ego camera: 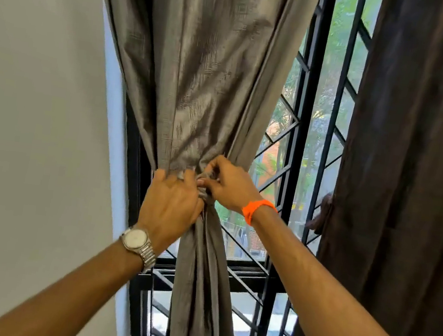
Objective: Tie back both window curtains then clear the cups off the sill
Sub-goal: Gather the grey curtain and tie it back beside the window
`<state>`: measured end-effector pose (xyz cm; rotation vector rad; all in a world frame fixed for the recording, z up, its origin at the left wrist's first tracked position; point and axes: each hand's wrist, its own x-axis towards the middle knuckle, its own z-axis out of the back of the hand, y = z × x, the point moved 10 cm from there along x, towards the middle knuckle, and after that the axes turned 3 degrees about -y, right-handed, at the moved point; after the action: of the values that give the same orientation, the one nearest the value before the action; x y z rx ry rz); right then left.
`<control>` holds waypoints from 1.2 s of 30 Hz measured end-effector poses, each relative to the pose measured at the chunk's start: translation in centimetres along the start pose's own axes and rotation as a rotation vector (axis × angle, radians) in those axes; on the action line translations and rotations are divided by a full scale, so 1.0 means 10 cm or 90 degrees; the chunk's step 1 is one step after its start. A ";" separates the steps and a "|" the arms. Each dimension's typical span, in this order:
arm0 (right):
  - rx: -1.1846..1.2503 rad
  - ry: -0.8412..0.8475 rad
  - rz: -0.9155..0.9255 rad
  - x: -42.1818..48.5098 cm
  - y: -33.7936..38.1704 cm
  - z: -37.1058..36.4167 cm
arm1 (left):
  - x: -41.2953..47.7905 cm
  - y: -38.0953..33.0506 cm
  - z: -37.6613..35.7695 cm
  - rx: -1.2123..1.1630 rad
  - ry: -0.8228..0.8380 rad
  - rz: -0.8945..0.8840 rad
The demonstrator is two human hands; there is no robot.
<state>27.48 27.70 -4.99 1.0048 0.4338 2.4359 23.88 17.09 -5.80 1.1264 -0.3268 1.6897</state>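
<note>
The grey left curtain (198, 79) hangs in front of me, gathered into a narrow waist at mid height. My left hand (171, 203), with a metal watch on its wrist, is wrapped around the gathered cloth from the left. My right hand (226, 185), with an orange band on its wrist, pinches a grey tie-back strip (204, 179) at the bunched waist. The dark brown right curtain (414, 166) hangs loose at the right, with a dangling tie piece (322, 213) at its edge. The sill and any cups are out of sight.
A black metal window grille (297, 150) with diagonal bars stands behind the curtains, with trees and a brick building outside. A plain white wall (31, 112) fills the left side.
</note>
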 end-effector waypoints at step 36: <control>0.177 -0.271 -0.034 -0.46 -0.55 -0.23 | 0.21 0.02 -1.19 -0.725 0.530 0.089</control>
<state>30.32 29.58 -11.72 1.5633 0.6474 2.0688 17.44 26.27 -10.27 -0.4359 -0.6919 1.5385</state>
